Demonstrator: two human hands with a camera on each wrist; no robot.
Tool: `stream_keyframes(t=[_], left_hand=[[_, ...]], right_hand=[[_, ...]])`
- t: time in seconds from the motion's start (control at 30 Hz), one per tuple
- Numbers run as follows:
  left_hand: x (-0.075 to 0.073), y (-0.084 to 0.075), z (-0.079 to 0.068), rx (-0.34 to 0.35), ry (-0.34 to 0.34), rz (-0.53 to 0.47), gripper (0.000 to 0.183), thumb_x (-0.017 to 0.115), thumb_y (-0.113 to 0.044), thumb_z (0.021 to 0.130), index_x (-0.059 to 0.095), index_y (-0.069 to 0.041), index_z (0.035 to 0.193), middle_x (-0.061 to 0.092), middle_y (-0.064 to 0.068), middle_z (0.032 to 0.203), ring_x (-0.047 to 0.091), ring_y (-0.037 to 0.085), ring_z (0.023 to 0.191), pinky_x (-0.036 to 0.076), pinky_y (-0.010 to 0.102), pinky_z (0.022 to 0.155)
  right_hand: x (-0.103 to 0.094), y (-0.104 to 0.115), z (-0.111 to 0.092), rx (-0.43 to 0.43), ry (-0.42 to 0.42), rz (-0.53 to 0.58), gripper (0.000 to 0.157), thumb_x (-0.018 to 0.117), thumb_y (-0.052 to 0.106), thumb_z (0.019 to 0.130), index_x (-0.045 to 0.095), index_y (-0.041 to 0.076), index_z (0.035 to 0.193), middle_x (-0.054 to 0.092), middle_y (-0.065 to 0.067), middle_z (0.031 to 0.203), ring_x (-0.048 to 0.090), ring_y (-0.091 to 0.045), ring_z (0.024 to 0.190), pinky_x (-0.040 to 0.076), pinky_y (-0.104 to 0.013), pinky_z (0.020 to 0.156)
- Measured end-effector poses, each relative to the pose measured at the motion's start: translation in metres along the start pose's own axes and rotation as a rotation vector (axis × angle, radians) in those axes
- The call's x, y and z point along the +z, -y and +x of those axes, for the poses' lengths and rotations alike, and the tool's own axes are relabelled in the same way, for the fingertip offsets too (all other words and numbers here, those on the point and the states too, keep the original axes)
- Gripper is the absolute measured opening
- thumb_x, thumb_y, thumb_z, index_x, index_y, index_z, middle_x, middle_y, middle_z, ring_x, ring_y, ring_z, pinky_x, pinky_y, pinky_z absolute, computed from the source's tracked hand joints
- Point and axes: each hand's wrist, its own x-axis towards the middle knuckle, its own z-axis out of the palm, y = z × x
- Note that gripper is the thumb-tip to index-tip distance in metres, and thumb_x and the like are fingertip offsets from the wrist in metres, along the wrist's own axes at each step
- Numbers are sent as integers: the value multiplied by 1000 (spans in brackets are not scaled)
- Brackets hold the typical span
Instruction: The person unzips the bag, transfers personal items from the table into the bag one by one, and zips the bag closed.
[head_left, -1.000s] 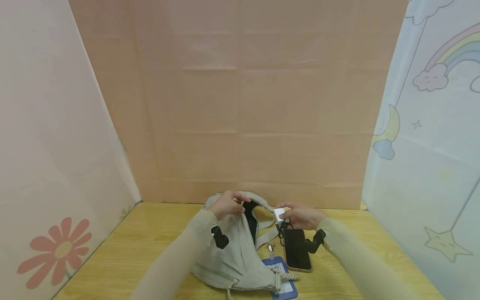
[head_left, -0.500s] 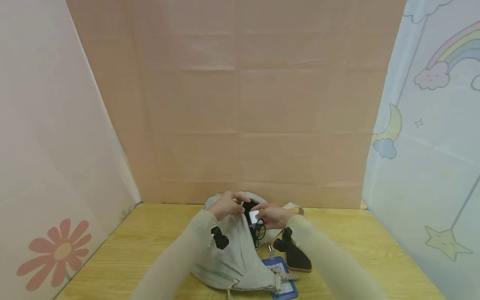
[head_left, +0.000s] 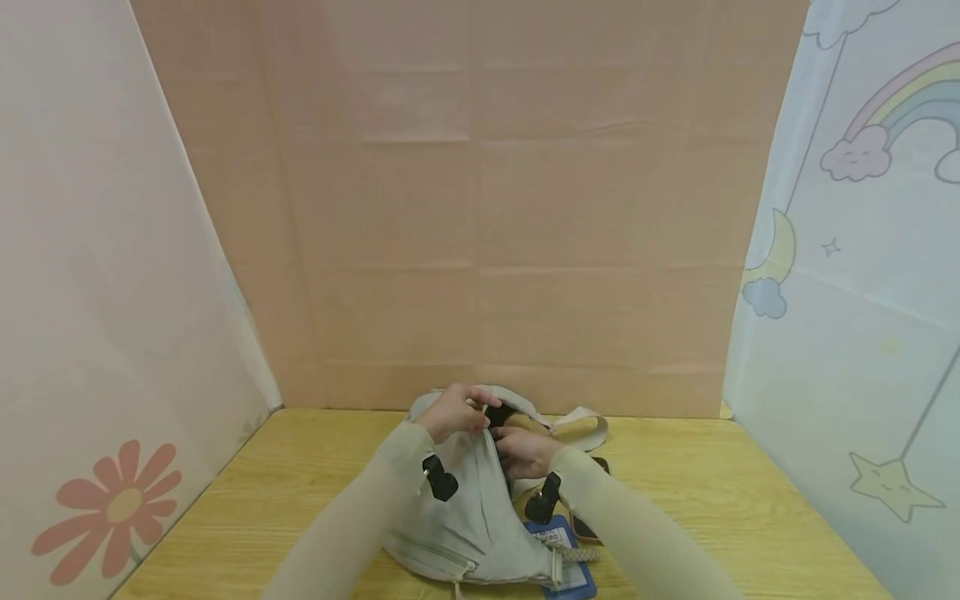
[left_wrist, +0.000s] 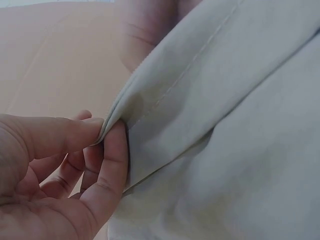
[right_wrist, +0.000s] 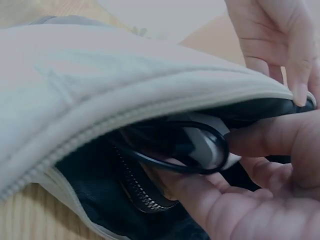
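Note:
A pale grey sling bag [head_left: 457, 517] lies on the wooden table, its main zip undone and its dark lining showing. My left hand [head_left: 453, 412] pinches the upper edge of the opening between thumb and fingers; the left wrist view shows this zip edge [left_wrist: 117, 112] up close. Inside the mouth of the bag is my right hand [head_left: 525, 452]. In the right wrist view its thumb and fingers hold a white block [right_wrist: 215, 140] with a looped black cable [right_wrist: 200, 171]. Part of the block is hidden by the fingers and the cable.
A blue card holder [head_left: 558, 529] lies partly under the bag's braided cord [head_left: 577, 553]. A phone [head_left: 583, 529] is mostly hidden behind my right sleeve. The bag's strap [head_left: 592, 425] loops out behind. A zipped inner pocket [right_wrist: 132, 182] shows inside the bag.
My right hand has moved left from above the phone into the bag opening, taking the white block and cable with it. The left hand has stayed on the bag's edge.

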Motion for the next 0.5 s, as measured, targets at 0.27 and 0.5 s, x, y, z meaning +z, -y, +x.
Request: stream_keyframes(t=[0.27,0.5], left_hand=[[1,2,-2,18,-5,-2,35,60,14,81,69,1,112,49,7,87,54,14,65,47,24,59],[3,4,-4,29,-9,10,34,60,13,81,69,1,111,48,5,86,54,14,66,48,24,60]], right_hand=[[-1,-2,-1,20,31,-16,28,40,-6,92,41,-2,120,54,-8,102,56,-18,93,49,-30,79],[0,-4,-1,26,55,-47,23,39,-5,93,48,-5,115,57,-3,96,57,-12,89,50,-26,78]])
